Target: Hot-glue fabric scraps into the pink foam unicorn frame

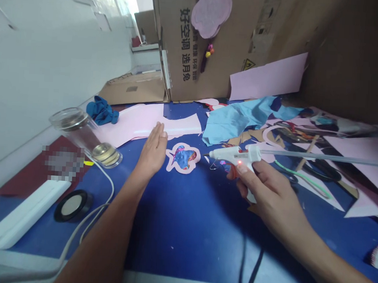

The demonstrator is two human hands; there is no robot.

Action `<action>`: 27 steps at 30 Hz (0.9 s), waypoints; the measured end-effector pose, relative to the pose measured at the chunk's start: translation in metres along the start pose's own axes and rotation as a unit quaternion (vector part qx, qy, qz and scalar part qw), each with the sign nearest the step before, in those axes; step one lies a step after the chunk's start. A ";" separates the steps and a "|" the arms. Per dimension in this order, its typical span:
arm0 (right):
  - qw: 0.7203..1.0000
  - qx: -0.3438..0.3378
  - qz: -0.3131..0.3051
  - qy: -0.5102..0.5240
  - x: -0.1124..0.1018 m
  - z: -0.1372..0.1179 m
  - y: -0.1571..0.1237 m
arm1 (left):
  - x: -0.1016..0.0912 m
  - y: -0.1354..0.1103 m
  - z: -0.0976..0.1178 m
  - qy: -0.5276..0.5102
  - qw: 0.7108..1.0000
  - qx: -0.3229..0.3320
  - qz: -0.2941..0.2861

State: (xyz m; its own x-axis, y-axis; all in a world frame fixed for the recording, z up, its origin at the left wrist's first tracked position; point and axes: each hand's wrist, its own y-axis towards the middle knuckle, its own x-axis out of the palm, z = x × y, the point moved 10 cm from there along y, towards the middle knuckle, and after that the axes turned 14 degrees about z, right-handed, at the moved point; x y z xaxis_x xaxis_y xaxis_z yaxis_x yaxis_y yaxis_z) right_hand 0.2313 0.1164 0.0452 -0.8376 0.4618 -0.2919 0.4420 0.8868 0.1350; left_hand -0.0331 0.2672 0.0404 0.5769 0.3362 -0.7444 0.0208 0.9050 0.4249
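My right hand (253, 179) grips a white hot glue gun (236, 153), its orange trigger under my fingers and a small red light lit on its side. A long clear glue stick (316, 156) sticks out of the gun's back. The nozzle points left, toward a pink paper cutout (192, 168) that carries a blue patterned piece (182, 156) and lies flat on the table. Just left of the cutout, my left hand (154, 150) is held edge-down with its fingers stretched out and together, holding nothing.
A glass cup (89, 137), a white power strip (27, 217) and a tape roll (72, 206) are at left. Behind stand cardboard panels (175, 51). Blue fabric (235, 118), pink paper (139, 117) and scraps lie at the back and right. Cables cross the blue table (183, 235).
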 end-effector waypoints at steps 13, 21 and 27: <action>1.000 0.001 0.001 -0.009 0.002 0.004 0.000 | 0.053 -0.043 0.032 0.150 0.966 0.147 -0.151; 1.000 -0.001 0.007 0.009 0.000 0.007 0.004 | 0.042 -0.042 0.048 0.094 0.980 0.147 -0.096; 1.000 0.014 0.010 0.005 0.001 0.012 0.009 | 0.043 -0.049 0.068 0.022 0.989 0.130 -0.060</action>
State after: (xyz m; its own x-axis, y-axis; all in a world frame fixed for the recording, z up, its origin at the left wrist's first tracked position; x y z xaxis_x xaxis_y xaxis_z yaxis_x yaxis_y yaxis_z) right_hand 0.2380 0.1250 0.0345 -0.8320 0.4791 -0.2797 0.4669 0.8770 0.1133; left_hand 0.0455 0.2199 0.0229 0.5225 0.2468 -0.8161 0.2994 0.8431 0.4467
